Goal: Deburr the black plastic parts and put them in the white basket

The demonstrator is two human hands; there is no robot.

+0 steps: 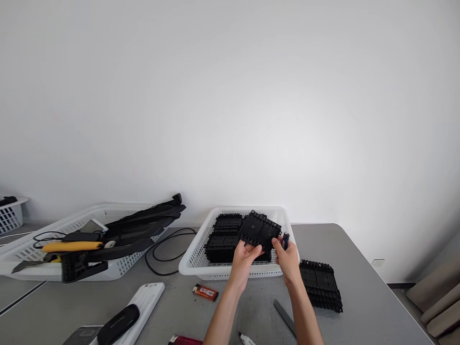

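Observation:
A flat black plastic panel (259, 229) with toothed, clip-like edges is held up and tilted over a white basket (190, 261). My left hand (246, 258) grips its lower left edge, thumb on the front. At the lower right corner, my right hand (286, 258) pinches the panel with the thumb. A small dark stick-shaped thing (285, 241) with pale lettering also sits in my right hand; its kind is unclear. Stacks of similar black panels (222, 247) lie in the basket. Another panel stack (321, 285) rests on the table, right of my right forearm.
On the grey table (362, 287) lie a red lighter (205, 292), a grey blade-like strip (284, 317), a white pen-like item (247, 339) and a white power strip-like bar (151, 297) under a black case (119, 324). A left-hand basket (118, 268) holds tools; a black cable (154, 266) loops between baskets.

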